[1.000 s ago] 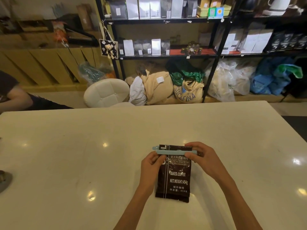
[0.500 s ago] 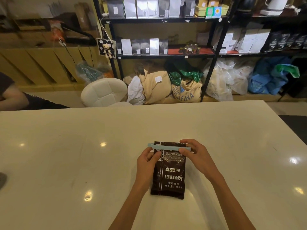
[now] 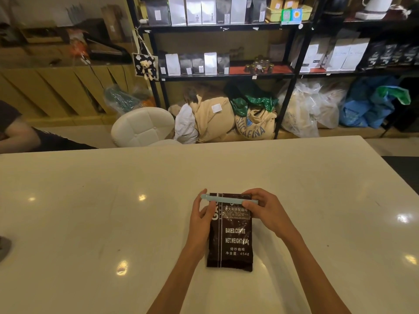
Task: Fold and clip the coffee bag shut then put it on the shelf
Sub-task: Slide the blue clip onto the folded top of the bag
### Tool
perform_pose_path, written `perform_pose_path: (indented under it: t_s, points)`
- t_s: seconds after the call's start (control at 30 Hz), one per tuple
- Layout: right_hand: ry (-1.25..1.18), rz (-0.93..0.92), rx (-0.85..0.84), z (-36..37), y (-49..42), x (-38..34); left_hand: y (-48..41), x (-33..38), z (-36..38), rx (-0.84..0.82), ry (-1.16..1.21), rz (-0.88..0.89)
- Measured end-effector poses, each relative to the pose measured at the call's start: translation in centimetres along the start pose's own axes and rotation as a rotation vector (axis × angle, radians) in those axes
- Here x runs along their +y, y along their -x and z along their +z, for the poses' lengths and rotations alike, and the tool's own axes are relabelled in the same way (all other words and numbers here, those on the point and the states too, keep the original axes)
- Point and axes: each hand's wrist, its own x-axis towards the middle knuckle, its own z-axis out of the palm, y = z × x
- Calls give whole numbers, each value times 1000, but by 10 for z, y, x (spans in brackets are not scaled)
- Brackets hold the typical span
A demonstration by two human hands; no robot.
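Two hands meet at the top of the bag (image 3: 229, 241), which lies flat on the table (image 3: 90, 223) right under your grip, its folded end pointing away from you. Your right hand (image 3: 266, 211) pinches the right end of the clip (image 3: 229, 199) between thumb and fingers; your left hand (image 3: 201, 217) has its fingers loosely curled at the clip's left end, a fingertip touching it and the rest resting against the bag's edge. The clip lies across the fold, but you cannot tell from here whether it has latched. If it has not, the fold is likely to spring open the moment you lift, since stiff foil wants to unroll. Squeezing only on your right could leave the left end gaping, or skew the clip off the fold. The shelf (image 3: 226, 76) stands well beyond your grip, past the table's far edge, so a slack hold on the slick bag could let it slip on the way.
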Motion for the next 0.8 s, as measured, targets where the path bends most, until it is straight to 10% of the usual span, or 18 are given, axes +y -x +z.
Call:
perform_pose_path:
  t_s: [0.8]
  points:
    - [-50, 6, 97, 15, -4, 12, -9, -6, 7, 85, 85, -15]
